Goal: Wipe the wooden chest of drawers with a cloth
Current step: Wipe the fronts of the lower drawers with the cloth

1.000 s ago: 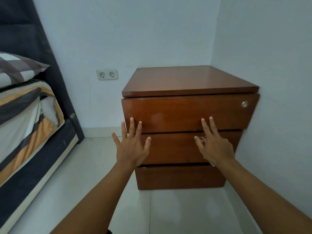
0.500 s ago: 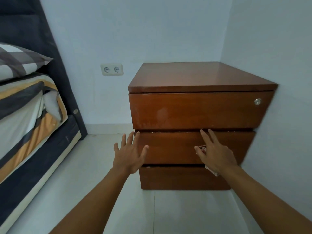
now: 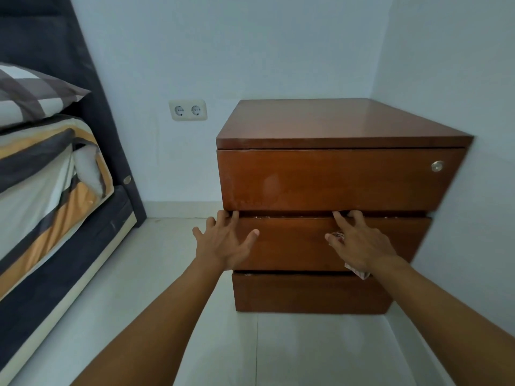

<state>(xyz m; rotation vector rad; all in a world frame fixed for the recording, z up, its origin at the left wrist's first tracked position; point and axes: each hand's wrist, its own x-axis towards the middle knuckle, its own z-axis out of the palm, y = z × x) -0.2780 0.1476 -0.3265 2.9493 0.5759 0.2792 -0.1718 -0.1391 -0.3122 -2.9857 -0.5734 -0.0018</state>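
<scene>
Right now, chest of drawers (image 3: pixel 334 179): standing on the floor in the corner, its right side against the wall, the bed (image 3: pixel 50 207) well apart on my left.
Left hand (image 3: pixel 223 243): spread wide, fingertips hooked into the gap above the middle drawer (image 3: pixel 292 243), I judge to pull it.
Right hand (image 3: pixel 359 246): fingers stretched to that same gap, palm pinning the cloth (image 3: pixel 358 271) against the drawer front so it stays ready.
Cloth: mostly hidden, a pale edge showing under my wrist.
Wiping: not yet under way, I think.
</scene>
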